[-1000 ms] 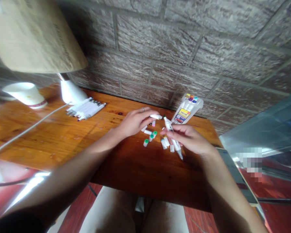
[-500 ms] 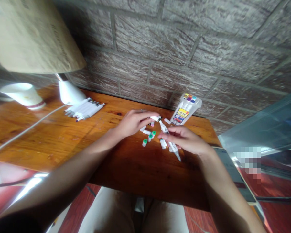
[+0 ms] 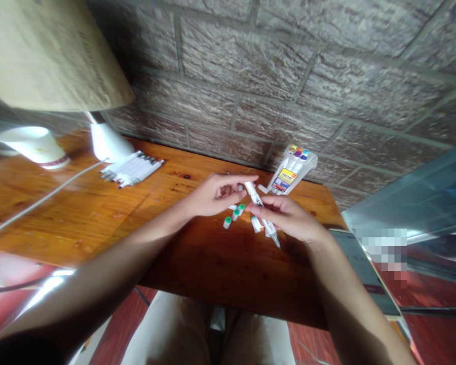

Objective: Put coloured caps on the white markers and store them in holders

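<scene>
My right hand [image 3: 291, 219] is closed round a white marker [image 3: 263, 215], which it holds slanted with its tip down to the right, just above a wooden table [image 3: 197, 263]. My left hand [image 3: 215, 195] pinches the white cap [image 3: 250, 187] at the marker's upper end, its forefinger stretched over it. Below the hands lie several loose caps, some green [image 3: 228, 222], and short white marker pieces [image 3: 256, 224].
A clear marker pack [image 3: 293, 170] with coloured caps lies by the brick wall. A row of white markers [image 3: 133, 170] sits at the left near a lamp base [image 3: 110, 144], its shade [image 3: 49, 56], a white cup [image 3: 34, 146] and a cable [image 3: 41, 200]. A flat dark device [image 3: 363, 271] lies at the right edge.
The white cap in my left hand has come together with the top end of the marker. My right hand has shifted slightly left and up with the marker.
</scene>
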A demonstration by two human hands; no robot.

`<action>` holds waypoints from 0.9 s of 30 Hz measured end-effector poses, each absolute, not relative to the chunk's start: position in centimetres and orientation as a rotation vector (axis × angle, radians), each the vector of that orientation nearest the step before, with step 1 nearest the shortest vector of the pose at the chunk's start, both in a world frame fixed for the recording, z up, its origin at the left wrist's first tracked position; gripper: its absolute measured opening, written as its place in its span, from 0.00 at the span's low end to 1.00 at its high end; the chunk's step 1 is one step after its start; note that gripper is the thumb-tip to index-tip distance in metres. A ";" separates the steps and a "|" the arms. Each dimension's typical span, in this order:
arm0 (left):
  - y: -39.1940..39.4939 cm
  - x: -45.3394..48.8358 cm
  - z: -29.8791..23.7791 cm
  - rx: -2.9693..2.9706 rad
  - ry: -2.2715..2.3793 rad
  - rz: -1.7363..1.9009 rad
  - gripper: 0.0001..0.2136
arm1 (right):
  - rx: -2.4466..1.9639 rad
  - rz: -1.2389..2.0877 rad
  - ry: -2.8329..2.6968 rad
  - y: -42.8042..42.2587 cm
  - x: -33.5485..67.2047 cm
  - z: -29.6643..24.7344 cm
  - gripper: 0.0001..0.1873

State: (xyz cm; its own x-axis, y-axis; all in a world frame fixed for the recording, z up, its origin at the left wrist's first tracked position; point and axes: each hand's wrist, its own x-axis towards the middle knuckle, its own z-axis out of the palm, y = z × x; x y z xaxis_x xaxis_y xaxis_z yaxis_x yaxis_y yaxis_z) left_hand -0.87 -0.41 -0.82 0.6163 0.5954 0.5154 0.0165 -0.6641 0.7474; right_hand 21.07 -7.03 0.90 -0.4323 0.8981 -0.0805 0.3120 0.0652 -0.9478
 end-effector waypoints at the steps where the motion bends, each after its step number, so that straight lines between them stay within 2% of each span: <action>1: -0.5 -0.7 -0.8 2.003 0.481 1.019 0.20 | -1.198 1.351 -1.792 -7.0 21.1 0.7 0.19; 6: -0.3 0.2 -1.2 1.595 0.478 1.067 0.19 | -1.191 1.316 -1.792 -6.9 20.6 0.3 0.19; 14: -0.1 0.2 -0.8 1.144 0.319 0.905 0.14 | -1.174 1.454 -1.618 -7.2 19.9 0.2 0.22; 19: -0.3 0.3 -0.5 1.041 0.340 0.923 0.15 | -1.131 1.359 -1.612 -7.1 19.4 0.0 0.19; 27: -0.1 0.1 -0.9 1.120 0.401 0.956 0.17 | -1.155 1.327 -1.535 -7.5 18.3 -0.3 0.19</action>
